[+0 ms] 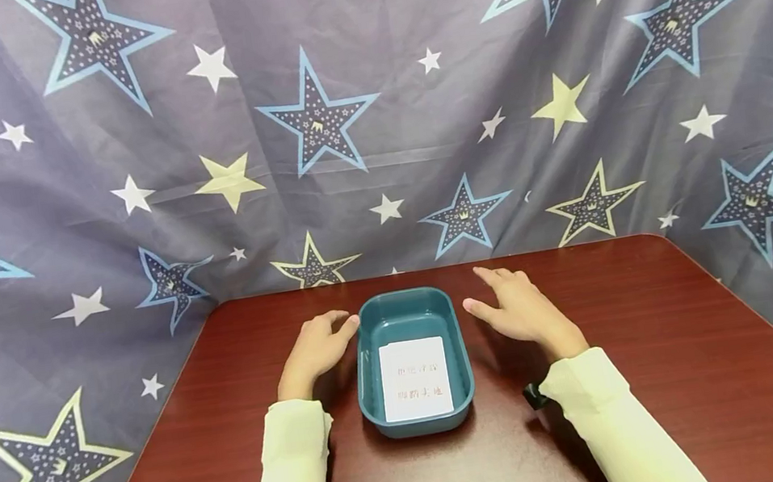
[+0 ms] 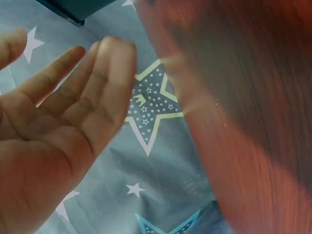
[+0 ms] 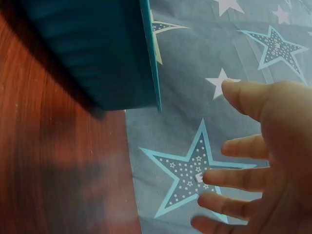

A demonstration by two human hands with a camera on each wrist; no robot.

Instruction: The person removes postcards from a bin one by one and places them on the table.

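Observation:
A teal rectangular tray [image 1: 422, 428] with raised walls stands on the table, and a white card or paper stack [image 1: 419, 408] printed with faint characters lies inside its near part. Left of the tray is my left hand [image 1: 318, 349], thumb tip close to the tray's left wall; whether it touches is unclear. In the left wrist view its fingers [image 2: 105, 83] are nearly straight, with nothing in the palm. My right hand [image 1: 522, 313] hovers apart from the tray's right side. The right wrist view shows its fingers [image 3: 239, 179] spread and relaxed, holding nothing, beside the tray wall [image 3: 97, 53].
The reddish-brown wooden table [image 1: 665, 351] extends to both sides of the tray. A grey curtain [image 1: 372, 129] with a star pattern hangs behind and beside it. A dark band [image 1: 535, 396] shows at the right wrist.

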